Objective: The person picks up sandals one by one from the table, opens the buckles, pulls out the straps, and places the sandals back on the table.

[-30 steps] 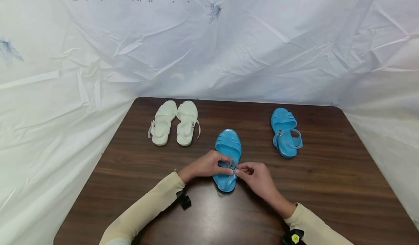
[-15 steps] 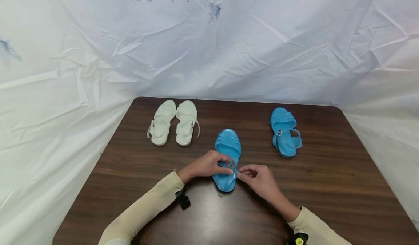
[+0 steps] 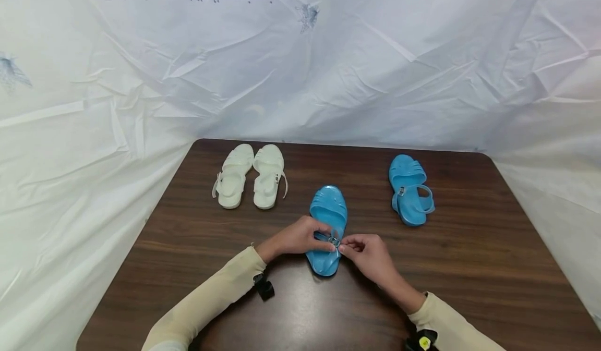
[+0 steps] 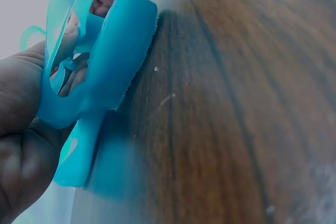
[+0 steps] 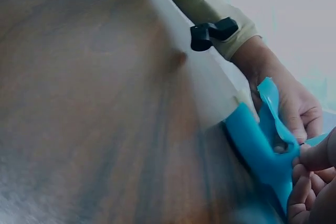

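In the head view a blue sandal (image 3: 329, 210) lies mid-table, toe pointing away from me. My left hand (image 3: 300, 235) reaches across its strap from the left, thumb and fingers pinching around the small metal buckle (image 3: 334, 241). From the right, my right hand (image 3: 369, 253) pinches the strap just beside the buckle. The left wrist view has the sandal's heel opening (image 4: 68, 72) close up, with the left thumb against its side. In the right wrist view both hands' fingertips meet at the strap; the right fingers partly hide the fastening.
A second blue sandal (image 3: 407, 176) stands at the back right, its strap across it. Two white sandals (image 3: 269, 156) sit side by side at the back left, straps hanging out. A white printed sheet (image 3: 300, 80) hangs behind the dark wooden table (image 3: 469, 267).
My right hand drew slightly away to the right, then came back near the buckle. The left hand and the sandal have hardly moved.
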A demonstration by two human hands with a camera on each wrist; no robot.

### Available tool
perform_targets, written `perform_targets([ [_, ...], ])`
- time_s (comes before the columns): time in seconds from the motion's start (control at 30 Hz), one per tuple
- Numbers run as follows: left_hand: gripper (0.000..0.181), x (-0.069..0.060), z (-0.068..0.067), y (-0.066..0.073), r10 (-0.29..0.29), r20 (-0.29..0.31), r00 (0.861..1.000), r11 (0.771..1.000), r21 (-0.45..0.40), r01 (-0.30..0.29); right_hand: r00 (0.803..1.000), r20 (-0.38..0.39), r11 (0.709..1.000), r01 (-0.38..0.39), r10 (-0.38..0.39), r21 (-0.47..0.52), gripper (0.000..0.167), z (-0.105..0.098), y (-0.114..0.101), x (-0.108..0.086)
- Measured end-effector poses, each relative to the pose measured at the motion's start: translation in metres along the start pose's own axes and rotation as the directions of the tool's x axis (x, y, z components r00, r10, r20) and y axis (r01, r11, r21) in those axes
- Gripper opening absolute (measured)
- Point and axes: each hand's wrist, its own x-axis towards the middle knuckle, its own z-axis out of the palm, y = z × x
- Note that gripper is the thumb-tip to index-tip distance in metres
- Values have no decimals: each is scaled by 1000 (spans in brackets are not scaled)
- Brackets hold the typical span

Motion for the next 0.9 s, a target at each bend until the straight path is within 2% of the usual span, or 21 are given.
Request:
perform_targets([
  [0.3, 24, -1, -1, 0, -2, -3, 1000, 1000, 5, 2, 999, 36, 1000, -26, 26, 8, 15, -6, 3, -3],
  [0.47, 27, -2, -1, 1, -16, -5, 1000, 1000, 10, 16, 998, 59, 1000, -11, 12, -20, 11, -6, 5, -5],
  [0.9, 26, 0, 1, 3, -1, 3, 1000, 1000, 15, 1, 1000, -6, 1000, 1, -1, -5, 5, 0, 2, -7],
])
